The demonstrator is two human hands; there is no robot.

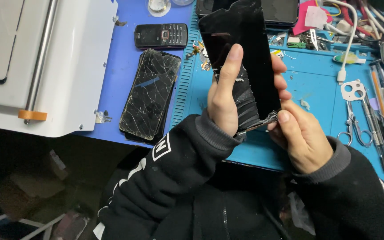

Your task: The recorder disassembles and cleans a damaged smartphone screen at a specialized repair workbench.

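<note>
— What do your hands hold now?

— My left hand is closed around a black phone screen panel. The thumb lies flat on its front face and the other fingers come around from behind, at the right edge. The panel stands almost upright in front of me, above the blue mat. Its top edge is broken and uneven.

— And the right one?

— My right hand is just below, at the lower corner of the panel. The thumb and the fingers pinch the corner, where the glass is cracked and a thin layer comes off the frame. So both hands touch the same piece.

— What lies around on the bench?

— To the left of my left hand, a phone with shattered glass lies flat, half on the purple mat. Above it there is a small keypad phone. Further left stands a white machine with a metal bar. To the right of my hands I see scissors, tweezers and a white cable, well apart from the panel.

— Is something in the way?

— The panel itself hides the part of the bench behind it.
</note>
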